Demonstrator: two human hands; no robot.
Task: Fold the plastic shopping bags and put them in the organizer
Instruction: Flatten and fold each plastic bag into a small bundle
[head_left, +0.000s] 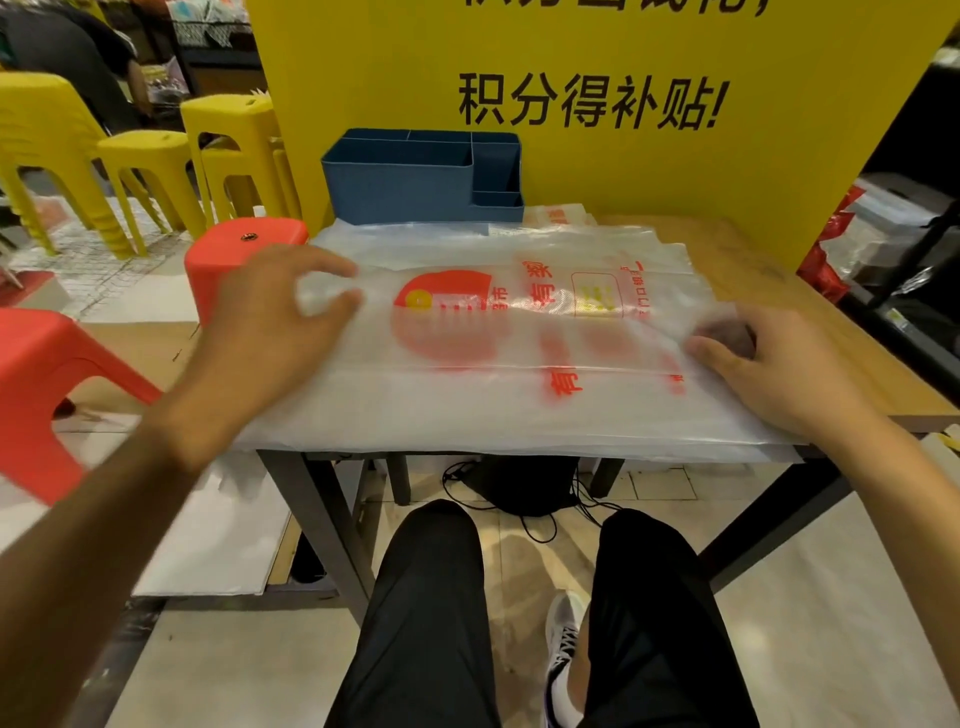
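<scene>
Early stage, by the look; blue organizer (421, 176) at top centre shows no bags inside; top bag (519, 332) on the stack mid-frame on table (753, 254), half-folded; left hand (270, 332) pinches its left edge, right hand (769, 364) grips the right end w/ fingers under the plastic.

The scene is being lit evenly and brightly from overhead. Soft glare is being thrown off the plastic bags (519, 415). Straight lines are being bowed at the edges by the wide lens, and slight blur is being shown throughout.
</scene>
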